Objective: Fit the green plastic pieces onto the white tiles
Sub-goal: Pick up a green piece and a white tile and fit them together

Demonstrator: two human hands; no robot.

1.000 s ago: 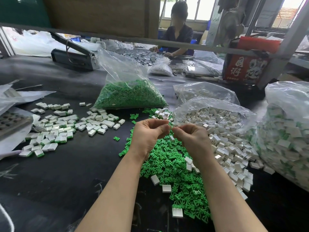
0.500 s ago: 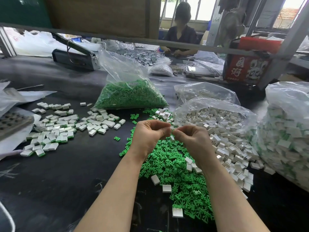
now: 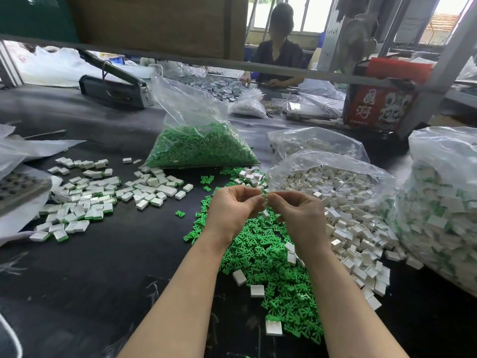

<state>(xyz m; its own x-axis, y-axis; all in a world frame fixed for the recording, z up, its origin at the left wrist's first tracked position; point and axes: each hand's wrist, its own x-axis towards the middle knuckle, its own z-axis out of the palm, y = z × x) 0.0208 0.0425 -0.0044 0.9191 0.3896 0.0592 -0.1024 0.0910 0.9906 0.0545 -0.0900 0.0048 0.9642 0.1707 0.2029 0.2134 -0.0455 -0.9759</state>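
Black workbench (image 3: 77,280) all the way across, kind of a small factory setup. Closest to the camera, the heap of loose green plastic pieces (image 3: 260,251) sits right under both forearms, with a few stray white tiles (image 3: 257,290) lying on top of it. Just above that heap, the left hand (image 3: 232,210) and right hand (image 3: 296,215) are raised with fingertips meeting, both pinching one small piece (image 3: 263,197) between them; it's too tiny to tell if it's tile, green bit or both. Off to the left lies a spread of finished tiles (image 3: 90,200) showing green edges. To the right, open bags of white tiles (image 3: 335,184), plus a big bag of assembled ones (image 3: 444,215). Further back sits a bag of green pieces (image 3: 201,148), then another person (image 3: 278,52) working at the far side.
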